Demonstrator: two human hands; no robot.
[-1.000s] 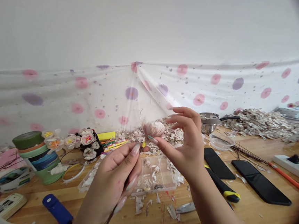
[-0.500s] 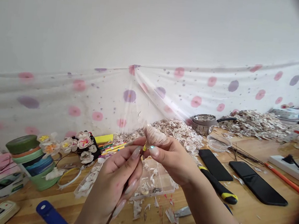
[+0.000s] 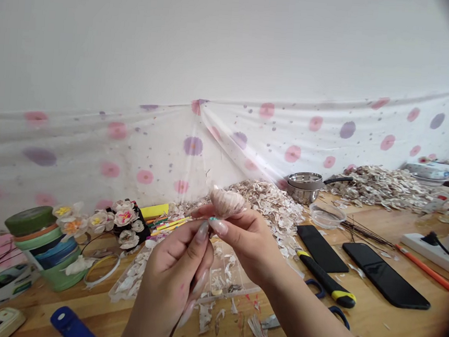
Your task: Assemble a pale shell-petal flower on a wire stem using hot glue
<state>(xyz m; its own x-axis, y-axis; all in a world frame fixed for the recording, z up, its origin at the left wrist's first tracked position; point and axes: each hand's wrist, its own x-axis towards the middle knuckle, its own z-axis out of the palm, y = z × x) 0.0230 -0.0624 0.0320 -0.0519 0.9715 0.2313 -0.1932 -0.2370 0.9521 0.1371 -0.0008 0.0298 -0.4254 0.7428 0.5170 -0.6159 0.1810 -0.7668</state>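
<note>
A pale, brown-streaked papery flower stands on a thin dark stem at the middle of the view. My left hand is closed around the stem, its thumb and forefinger pinching high up under the bloom. From the right, my right hand pinches the flower's base, its thumb meeting the left thumb tip there. The fingers hide the join of petals and stem. Below the hands lies a clear compartment box with papery scraps in it.
Scissors lie partly under my right forearm, beside a black-and-yellow handled tool. Two black phones rest to the right. Papery flakes are heaped behind. At left are a green pot, finished flowers and a blue object.
The flower has shifted slightly left and tipped more upright. My right thumb has slid left to its base, covering a yellow bit seen there before. More of the scissors shows.
</note>
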